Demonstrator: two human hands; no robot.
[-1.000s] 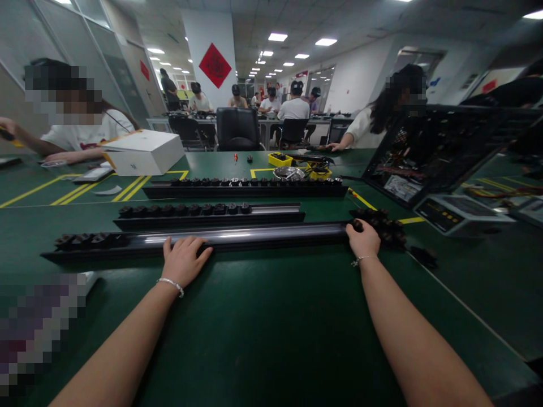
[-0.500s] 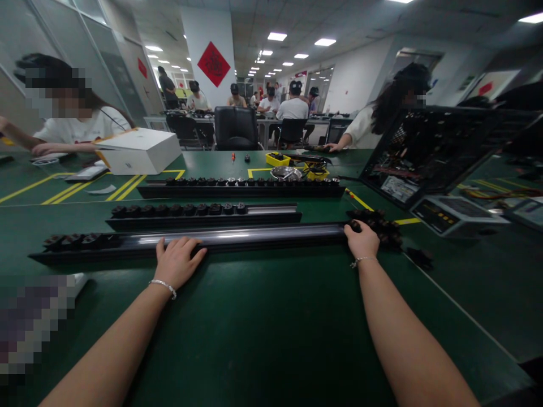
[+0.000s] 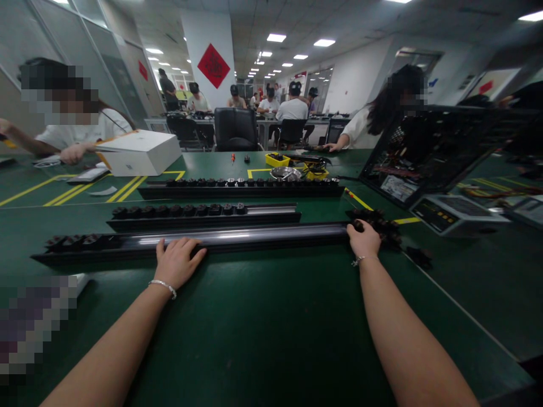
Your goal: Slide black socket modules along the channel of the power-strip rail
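Observation:
A long dark rail [image 3: 254,237] lies across the green table, with several black parts [image 3: 72,242] in a row at its left end. My left hand [image 3: 178,261] rests on the rail's near edge, fingers spread. At the rail's right end, my right hand [image 3: 363,239] has its fingers closed round a small black part [image 3: 358,225]. Just beyond that hand is a pile of black parts [image 3: 384,226]. Farther back, a second rail [image 3: 203,217] and a third rail [image 3: 241,191] carry rows of similar black parts.
A white box [image 3: 144,154] stands back left, near a person. Yellow trays [image 3: 278,159] and a metal dish [image 3: 285,173] sit behind the rails. At right are an open computer case [image 3: 424,152] and a grey unit [image 3: 456,216]. A blurred object [image 3: 38,316] lies near left.
My right hand has shifted very slightly right. The rail's left end sits slightly farther right. The person at the left has raised a hand near the white box.

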